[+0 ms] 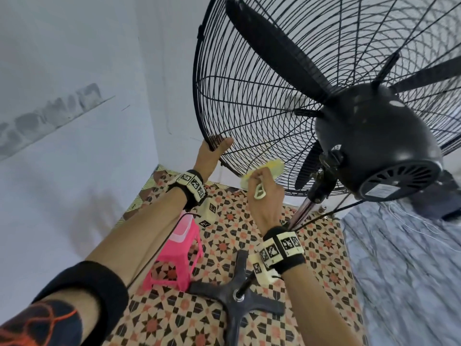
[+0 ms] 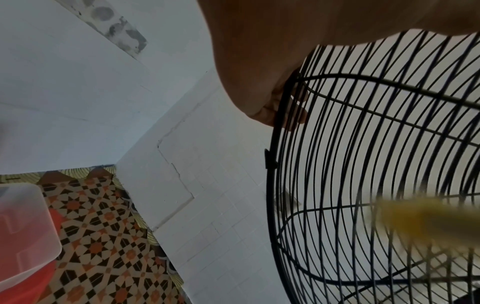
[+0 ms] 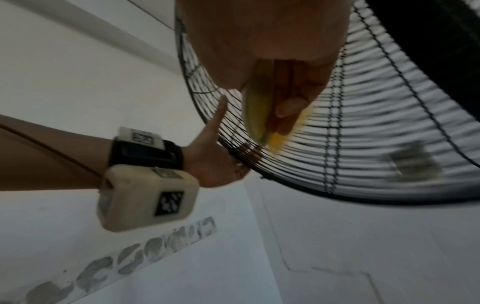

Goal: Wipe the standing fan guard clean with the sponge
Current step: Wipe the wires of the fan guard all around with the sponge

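So left to right: left hand (image 1: 212,156) grips the lower rim of the black fan guard (image 1: 249,96), fingers curled through the wires. Just right of it, right hand (image 1: 264,193) pinches the yellow sponge (image 1: 270,166) against the guard's bottom wires.

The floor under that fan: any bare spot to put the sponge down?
Bare patterned floor shows between the fan's cross base and the grey bedding. It is crowded on the left: the pink stool stands close beside the cross base.
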